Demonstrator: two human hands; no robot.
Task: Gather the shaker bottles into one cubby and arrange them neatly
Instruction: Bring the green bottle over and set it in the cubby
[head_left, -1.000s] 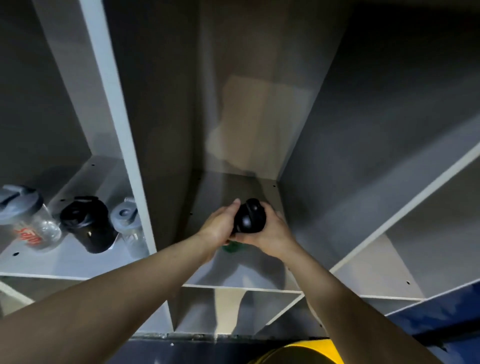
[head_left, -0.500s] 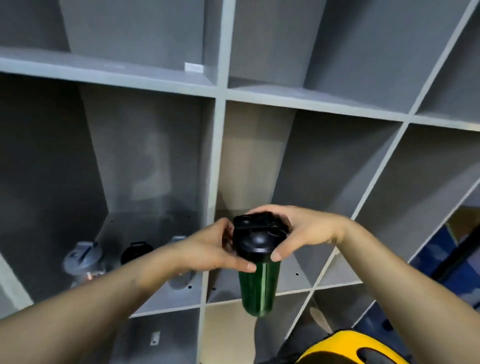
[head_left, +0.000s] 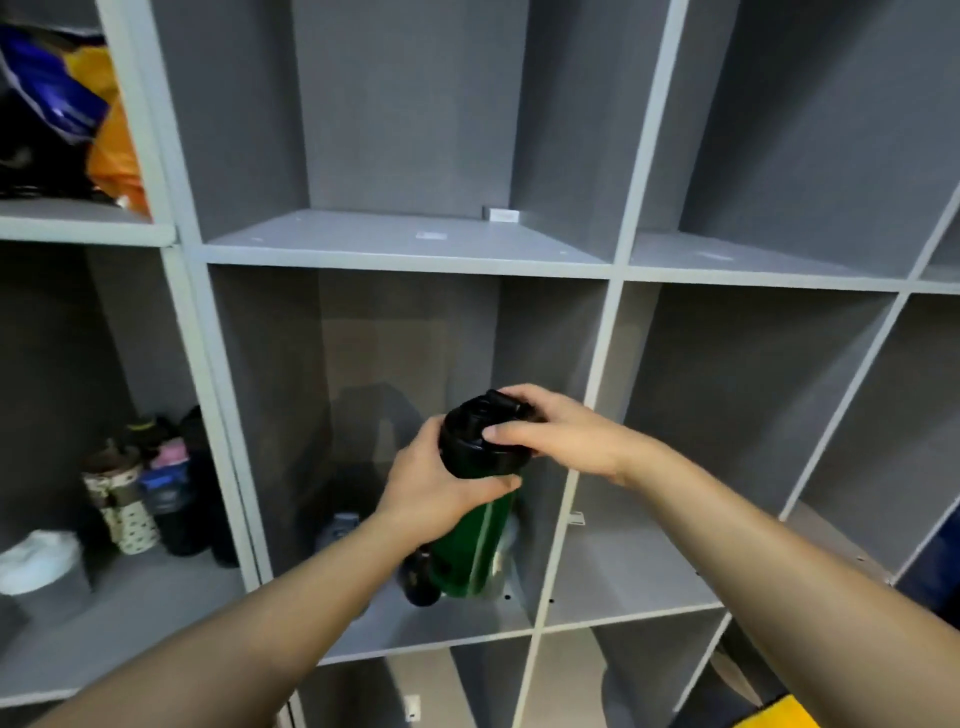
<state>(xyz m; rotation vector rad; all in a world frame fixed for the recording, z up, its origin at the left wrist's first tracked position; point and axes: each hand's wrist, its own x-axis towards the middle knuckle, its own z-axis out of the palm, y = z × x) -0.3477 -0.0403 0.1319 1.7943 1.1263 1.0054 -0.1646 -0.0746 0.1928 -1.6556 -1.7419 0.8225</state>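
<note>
I hold a dark green shaker bottle (head_left: 475, 551) with a black lid (head_left: 478, 436) in front of the middle cubby. My left hand (head_left: 431, 483) wraps the bottle's upper body just under the lid. My right hand (head_left: 550, 431) grips the lid from the right side. Behind the bottle, on the middle cubby's floor (head_left: 467, 629), stand a grey-lidded shaker (head_left: 337, 527) and a black shaker (head_left: 421, 582), both partly hidden by my left arm.
The grey cubby unit fills the view. The left cubby holds several bottles (head_left: 156, 499) and a white object (head_left: 39, 561). Colourful bags (head_left: 67, 119) fill the upper left cubby. A yellow object (head_left: 779, 714) shows at the bottom right.
The green bottle came out of the right-hand cubby, lifted by both hands. My view rose and shifted left, so the cubby with the other shakers is now behind the bottle.
</note>
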